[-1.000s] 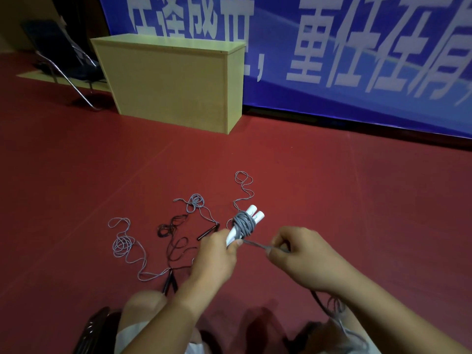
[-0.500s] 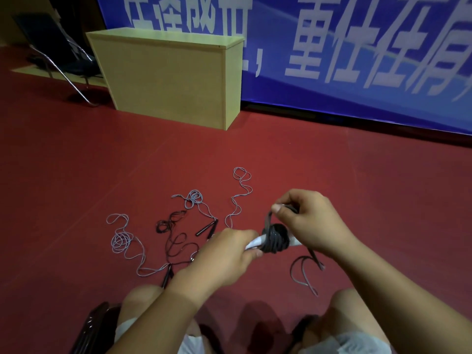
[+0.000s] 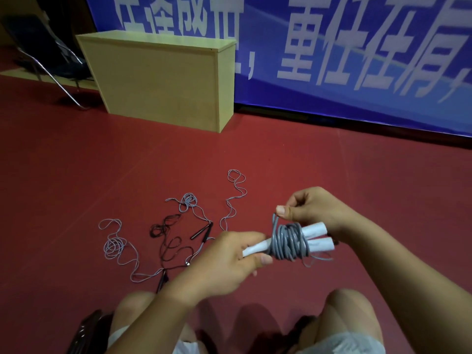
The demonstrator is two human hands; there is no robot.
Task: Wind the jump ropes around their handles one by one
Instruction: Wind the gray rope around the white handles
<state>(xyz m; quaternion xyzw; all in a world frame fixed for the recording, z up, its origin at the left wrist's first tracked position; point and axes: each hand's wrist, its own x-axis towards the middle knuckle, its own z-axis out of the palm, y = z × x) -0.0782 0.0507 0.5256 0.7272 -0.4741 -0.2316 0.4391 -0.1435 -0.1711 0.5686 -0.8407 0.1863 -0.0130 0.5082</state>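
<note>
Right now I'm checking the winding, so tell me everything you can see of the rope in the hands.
The grey rope looks like smooth plastic cord, coiled in many turns around two white handles held side by side. The left hand grips the handles' near ends; the right hand pinches a raised strand. A short loop hangs loose below.

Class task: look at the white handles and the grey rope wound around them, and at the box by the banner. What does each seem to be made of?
White handles: probably smooth plastic; plain, even surface.
Grey rope: looks like plastic-coated cord; slight sheen, holds springy coils.
Box: likely laminated board with pale wood look; flat matt panels, sharp edges.
</note>
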